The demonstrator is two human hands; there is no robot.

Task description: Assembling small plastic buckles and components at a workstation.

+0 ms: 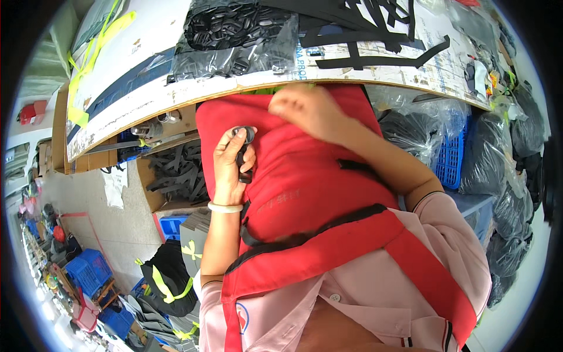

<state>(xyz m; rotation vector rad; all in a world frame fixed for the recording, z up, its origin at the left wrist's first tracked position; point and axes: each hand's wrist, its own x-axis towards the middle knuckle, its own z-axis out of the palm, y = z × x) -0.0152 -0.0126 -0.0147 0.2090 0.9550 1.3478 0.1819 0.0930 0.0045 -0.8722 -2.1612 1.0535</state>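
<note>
The floor is grey, the table white, the apron red. A brown box has dark straps inside. A clear bag on the table holds black buckles. The right hand is blurry; I can't tell if it holds anything. The left hand grips a black looped thing over the apron.

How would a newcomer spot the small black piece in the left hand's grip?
Find the red fabric apron across the centre, below the white tabletop. Over its left side, the left hand's grip holds a small black piece, rounded on top and narrower below. Unlike the black plastic pieces heaped on the tabletop, it is held.
</note>
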